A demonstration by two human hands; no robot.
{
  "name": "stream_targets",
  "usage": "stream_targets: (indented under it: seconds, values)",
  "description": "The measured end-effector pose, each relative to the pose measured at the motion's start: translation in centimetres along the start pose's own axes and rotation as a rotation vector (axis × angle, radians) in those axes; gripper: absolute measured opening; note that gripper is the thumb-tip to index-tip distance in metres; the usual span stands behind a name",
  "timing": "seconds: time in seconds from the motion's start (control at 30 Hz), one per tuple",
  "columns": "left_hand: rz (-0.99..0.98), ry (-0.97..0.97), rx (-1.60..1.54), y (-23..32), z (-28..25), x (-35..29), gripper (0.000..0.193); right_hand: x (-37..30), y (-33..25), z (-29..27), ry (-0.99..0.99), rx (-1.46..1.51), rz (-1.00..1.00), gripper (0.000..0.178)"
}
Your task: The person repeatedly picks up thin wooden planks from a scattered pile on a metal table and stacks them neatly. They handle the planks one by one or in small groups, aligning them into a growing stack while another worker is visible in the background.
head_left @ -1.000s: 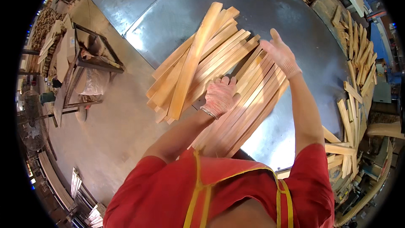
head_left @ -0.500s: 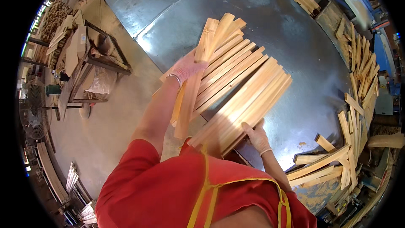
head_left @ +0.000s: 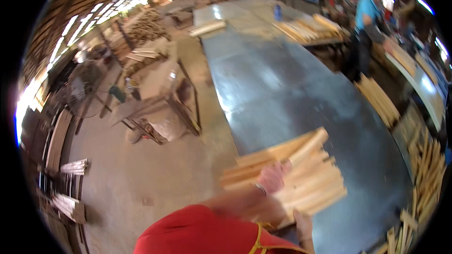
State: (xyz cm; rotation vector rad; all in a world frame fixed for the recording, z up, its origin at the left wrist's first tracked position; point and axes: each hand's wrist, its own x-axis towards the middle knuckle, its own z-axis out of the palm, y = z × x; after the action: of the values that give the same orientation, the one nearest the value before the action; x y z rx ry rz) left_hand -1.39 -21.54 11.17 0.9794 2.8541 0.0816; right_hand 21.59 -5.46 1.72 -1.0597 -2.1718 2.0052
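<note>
Lower centre: my left hand (head_left: 272, 178) and right hand (head_left: 304, 223) grip the slat bundle (head_left: 301, 178), fingers wrapped round it, gathered but not yet resting flat on the table (head_left: 282, 89).

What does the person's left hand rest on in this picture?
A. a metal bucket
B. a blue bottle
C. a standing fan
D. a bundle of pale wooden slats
D: the left hand lies on top of the bundle of pale wooden slats at the near edge of the grey metal table.

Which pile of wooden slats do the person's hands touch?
The pile of slats at the near end of the metal table, under the left hand; the other piles lie far away.
</note>
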Motion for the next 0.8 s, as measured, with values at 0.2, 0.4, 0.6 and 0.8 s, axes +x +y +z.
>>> stream_targets:
  seconds: [0.2,0.4,0.6,0.8]
  values:
    - [-0.042,-0.101,-0.027,-8.4,-4.8,6.4,0.072,6.0,-8.9,7.3,-0.065,0.18,0.205,0.063]
    - [-0.018,0.291,0.572,-26.2,0.7,13.9,0.064,13.2,-19.0,19.6,-0.237,0.346,0.106,0.031]
    - [0.207,0.107,-0.019,-23.7,-7.3,13.9,0.072,17.3,-18.1,18.3,-0.109,0.077,-0.006,0.071]
    - [0.29,0.228,0.085,-27.4,-3.0,12.3,0.077,2.9,-16.1,4.1,0.311,-0.03,0.012,0.061]
